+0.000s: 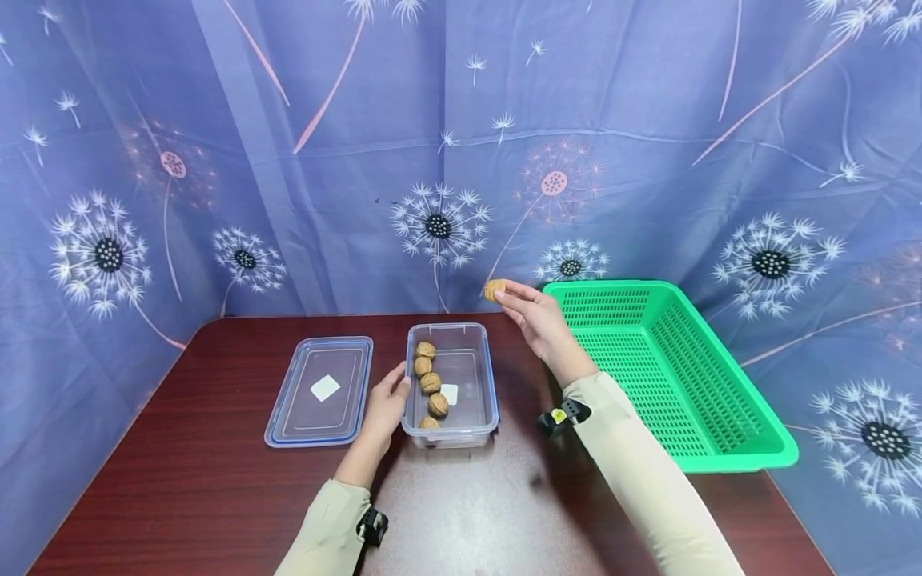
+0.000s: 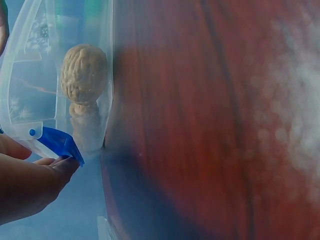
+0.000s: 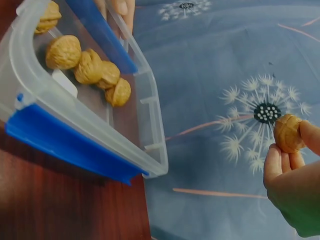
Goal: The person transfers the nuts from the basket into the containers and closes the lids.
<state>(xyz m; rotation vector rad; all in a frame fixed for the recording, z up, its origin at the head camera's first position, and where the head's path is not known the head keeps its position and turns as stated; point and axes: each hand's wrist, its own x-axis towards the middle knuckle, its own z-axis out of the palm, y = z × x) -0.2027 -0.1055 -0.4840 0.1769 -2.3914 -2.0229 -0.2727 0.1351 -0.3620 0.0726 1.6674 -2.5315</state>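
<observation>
My right hand [image 1: 539, 322] pinches a walnut [image 1: 493, 290] between thumb and fingertips, raised beyond the back right of a clear plastic container [image 1: 471, 370]. In the right wrist view the held walnut [image 3: 287, 133] is apart from the container. My left hand [image 1: 385, 406] holds the container's left side, its fingers at a blue latch [image 2: 61, 142] in the left wrist view. Several walnuts [image 1: 430, 382] lie in a row along the left side inside the container, with a white square beside them. One walnut [image 2: 84, 74] shows large through the container wall.
Left of the container, a clear lid [image 1: 310, 412] with a blue seal and white label lies on the dark red table [image 1: 180, 432]. A green perforated basket [image 1: 735, 376] stands at the right. A blue dandelion-patterned curtain [image 1: 346, 208] hangs behind the table.
</observation>
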